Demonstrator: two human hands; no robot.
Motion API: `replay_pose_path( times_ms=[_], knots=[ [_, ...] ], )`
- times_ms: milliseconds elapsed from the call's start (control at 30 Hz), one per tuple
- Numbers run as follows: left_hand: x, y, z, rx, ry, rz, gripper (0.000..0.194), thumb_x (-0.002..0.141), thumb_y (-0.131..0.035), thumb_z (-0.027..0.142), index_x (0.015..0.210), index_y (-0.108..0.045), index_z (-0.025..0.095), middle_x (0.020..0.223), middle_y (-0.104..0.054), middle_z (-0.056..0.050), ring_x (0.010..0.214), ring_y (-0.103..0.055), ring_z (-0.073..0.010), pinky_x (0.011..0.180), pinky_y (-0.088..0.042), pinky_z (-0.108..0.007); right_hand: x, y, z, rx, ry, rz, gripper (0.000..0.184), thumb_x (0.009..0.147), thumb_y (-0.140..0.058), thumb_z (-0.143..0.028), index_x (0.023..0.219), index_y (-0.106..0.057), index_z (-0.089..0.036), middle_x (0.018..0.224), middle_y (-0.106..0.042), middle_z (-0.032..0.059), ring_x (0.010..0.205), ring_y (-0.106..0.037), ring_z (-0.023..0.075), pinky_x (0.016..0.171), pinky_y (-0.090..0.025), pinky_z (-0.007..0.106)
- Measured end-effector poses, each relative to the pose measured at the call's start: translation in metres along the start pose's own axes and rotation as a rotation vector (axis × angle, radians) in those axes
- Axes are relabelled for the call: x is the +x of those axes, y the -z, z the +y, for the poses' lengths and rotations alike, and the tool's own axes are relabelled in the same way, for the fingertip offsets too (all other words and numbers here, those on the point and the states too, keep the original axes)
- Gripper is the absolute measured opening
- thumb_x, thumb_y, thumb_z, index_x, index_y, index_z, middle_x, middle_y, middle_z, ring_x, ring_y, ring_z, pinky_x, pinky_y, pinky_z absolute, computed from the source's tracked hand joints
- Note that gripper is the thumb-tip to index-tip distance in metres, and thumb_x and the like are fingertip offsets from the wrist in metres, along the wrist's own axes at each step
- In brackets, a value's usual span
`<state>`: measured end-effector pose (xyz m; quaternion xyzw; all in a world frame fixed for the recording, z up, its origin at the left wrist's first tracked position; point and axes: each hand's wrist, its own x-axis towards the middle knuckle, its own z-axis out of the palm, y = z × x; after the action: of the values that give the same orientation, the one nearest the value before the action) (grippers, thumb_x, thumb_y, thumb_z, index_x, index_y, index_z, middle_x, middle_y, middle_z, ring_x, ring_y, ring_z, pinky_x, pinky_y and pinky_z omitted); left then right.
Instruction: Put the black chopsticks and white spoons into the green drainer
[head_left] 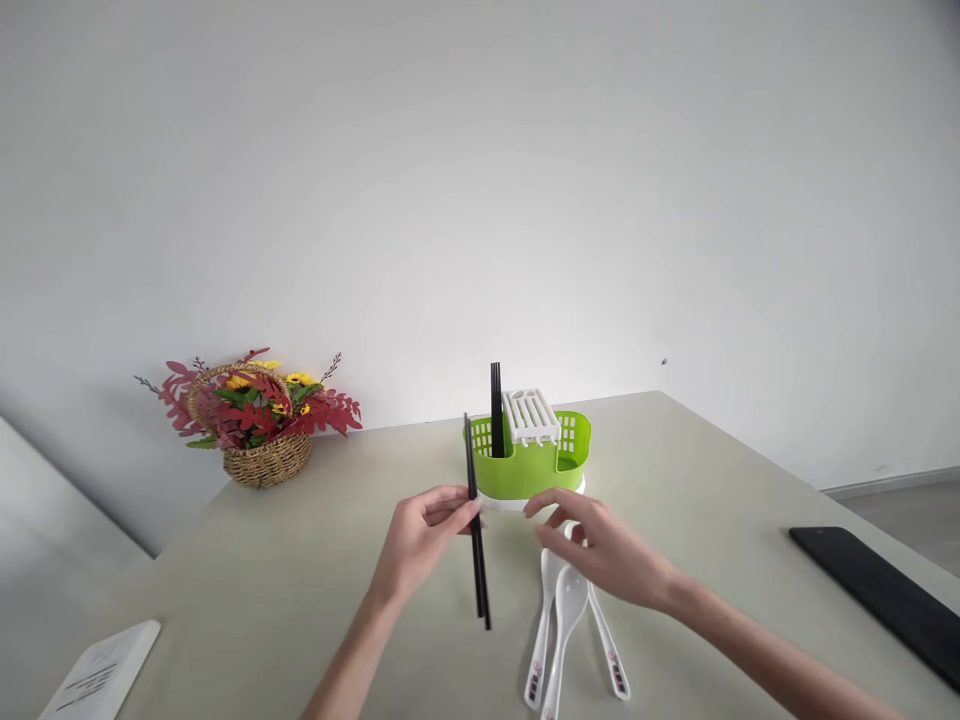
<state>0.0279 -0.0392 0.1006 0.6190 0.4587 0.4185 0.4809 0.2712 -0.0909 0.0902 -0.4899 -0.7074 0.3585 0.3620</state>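
My left hand [433,537] pinches a pair of black chopsticks [475,540] near their middle, holding them almost upright above the table. My right hand [592,545] hovers to the right with its fingers curved and apart, nothing between them. Beneath it lie three white spoons [572,598] with printed handle ends; the hand covers part of their bowls. Behind both hands stands a green cutlery holder [532,475] with a white base and a white slotted top [532,415]. More black chopsticks [496,410] stand upright in its left compartment. The right compartment shows its perforated wall.
A wicker basket [268,462] of red and yellow artificial flowers stands at the back left by the wall. On the right edge lies a long black flat object [877,590]. A white slab with dark print [101,672] is at the front left.
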Motion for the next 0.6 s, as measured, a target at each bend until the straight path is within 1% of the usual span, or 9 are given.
replay_pose_path(
  times_ms=[67,133,200,233,300,333,400,533,600],
  knots=[
    [0.003,-0.010,0.001,-0.187,-0.001,0.120,0.044,0.073,-0.084,0.044,0.101,-0.077,0.012,0.093,-0.080,-0.010,0.085,-0.075,-0.0234,0.085,-0.063,-0.037,0.002,-0.014,0.000,0.098,0.036,-0.068,0.036,0.096,-0.055,-0.052,0.118,-0.062,-0.025,0.125,-0.067,0.0076,0.106,-0.067,0.0201,0.083,-0.056,0.033],
    [0.006,-0.017,-0.001,-0.330,0.006,0.232,0.045,0.071,-0.087,0.041,0.103,-0.077,0.011,0.096,-0.080,-0.011,0.089,-0.076,-0.0228,0.090,-0.063,-0.037,0.004,-0.027,0.001,0.231,0.048,-0.190,0.043,0.097,-0.052,-0.056,0.123,-0.060,-0.023,0.119,-0.070,0.0080,0.101,-0.068,0.0192,0.084,-0.054,0.033],
    [0.009,-0.021,-0.005,-0.420,0.010,0.310,0.044,0.071,-0.088,0.038,0.102,-0.077,0.010,0.098,-0.080,-0.011,0.093,-0.076,-0.0226,0.096,-0.062,-0.037,0.007,-0.036,0.002,0.353,0.039,-0.294,0.047,0.099,-0.047,-0.059,0.122,-0.059,-0.020,0.102,-0.073,0.0063,0.083,-0.069,0.0165,0.072,-0.051,0.030],
    [0.010,-0.022,-0.006,-0.446,0.007,0.346,0.043,0.071,-0.088,0.037,0.102,-0.077,0.010,0.098,-0.080,-0.011,0.094,-0.076,-0.0227,0.098,-0.061,-0.037,0.010,-0.040,0.003,0.396,0.030,-0.315,0.048,0.100,-0.045,-0.060,0.120,-0.060,-0.019,0.092,-0.073,0.0044,0.073,-0.067,0.0147,0.064,-0.048,0.028],
    [0.011,-0.022,-0.008,-0.470,0.003,0.395,0.043,0.071,-0.089,0.036,0.102,-0.076,0.009,0.100,-0.079,-0.012,0.096,-0.076,-0.0231,0.100,-0.060,-0.038,0.014,-0.046,0.007,0.445,0.009,-0.296,0.052,0.099,-0.043,-0.063,0.113,-0.063,-0.017,0.076,-0.067,0.0003,0.060,-0.059,0.0114,0.053,-0.037,0.025],
    [0.010,-0.022,-0.008,-0.475,0.004,0.407,0.043,0.071,-0.089,0.035,0.103,-0.076,0.009,0.101,-0.079,-0.012,0.096,-0.076,-0.0234,0.101,-0.060,-0.039,0.016,-0.047,0.009,0.461,-0.006,-0.273,0.053,0.099,-0.044,-0.064,0.112,-0.064,-0.017,0.072,-0.064,-0.0010,0.057,-0.055,0.0104,0.050,-0.033,0.025],
    [0.010,-0.022,-0.008,-0.477,0.011,0.405,0.043,0.072,-0.089,0.035,0.103,-0.076,0.009,0.104,-0.079,-0.012,0.099,-0.075,-0.0241,0.102,-0.059,-0.039,0.020,-0.048,0.014,0.496,-0.032,-0.237,0.055,0.097,-0.046,-0.065,0.115,-0.065,-0.017,0.074,-0.063,-0.0010,0.056,-0.053,0.0096,0.048,-0.030,0.024],
    [0.010,-0.024,-0.008,-0.479,0.021,0.369,0.042,0.071,-0.089,0.035,0.102,-0.075,0.009,0.104,-0.078,-0.012,0.104,-0.074,-0.0249,0.103,-0.058,-0.037,0.024,-0.043,0.019,0.556,-0.055,-0.254,0.057,0.093,-0.052,-0.066,0.120,-0.065,-0.018,0.086,-0.066,0.0023,0.060,-0.055,0.0101,0.047,-0.032,0.024],
    [0.011,-0.026,-0.006,-0.480,0.019,0.348,0.042,0.071,-0.090,0.035,0.101,-0.075,0.010,0.103,-0.078,-0.012,0.104,-0.074,-0.0251,0.103,-0.058,-0.037,0.025,-0.039,0.021,0.582,-0.057,-0.272,0.057,0.092,-0.054,-0.067,0.117,-0.065,-0.017,0.078,-0.062,-0.0003,0.057,-0.052,0.0092,0.047,-0.032,0.024]
  ],
)
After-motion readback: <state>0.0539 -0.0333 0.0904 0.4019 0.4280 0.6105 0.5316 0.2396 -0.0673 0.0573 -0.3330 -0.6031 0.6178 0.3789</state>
